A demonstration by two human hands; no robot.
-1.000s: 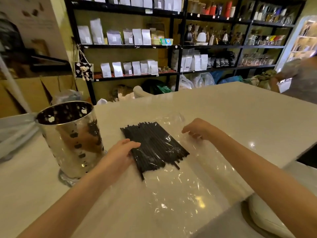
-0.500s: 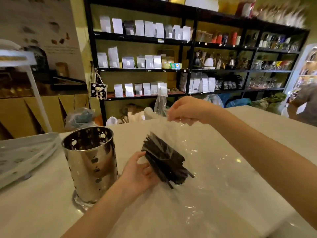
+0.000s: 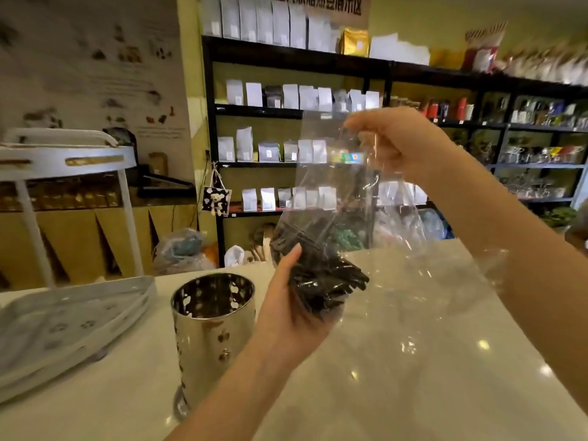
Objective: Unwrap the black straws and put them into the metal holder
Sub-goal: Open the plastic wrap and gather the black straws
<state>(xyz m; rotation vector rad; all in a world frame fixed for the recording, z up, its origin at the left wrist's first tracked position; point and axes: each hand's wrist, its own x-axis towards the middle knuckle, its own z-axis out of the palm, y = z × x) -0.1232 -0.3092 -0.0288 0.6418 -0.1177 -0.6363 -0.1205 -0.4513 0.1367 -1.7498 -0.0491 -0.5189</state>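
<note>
My left hand (image 3: 292, 316) grips a bundle of black straws (image 3: 313, 265) from below and holds it tilted above the white counter (image 3: 413, 377). A clear plastic wrapper (image 3: 350, 192) still drapes over the straws; my right hand (image 3: 404, 144) pinches its top edge and holds it up high. The shiny metal holder (image 3: 213, 332), a perforated cylinder with nothing visible inside, stands upright on the counter just left of my left wrist.
A white tray (image 3: 63, 329) lies on the counter at the left, below a white trolley frame (image 3: 63, 160). Black shelves (image 3: 318, 109) with bags and bottles fill the background. The wrapper's lower part trails onto the counter at the right.
My left hand has lifted the straw bundle off the counter. My right hand has raised the wrapper's edge much higher, stretching the plastic upward. The camera view has tilted up.
</note>
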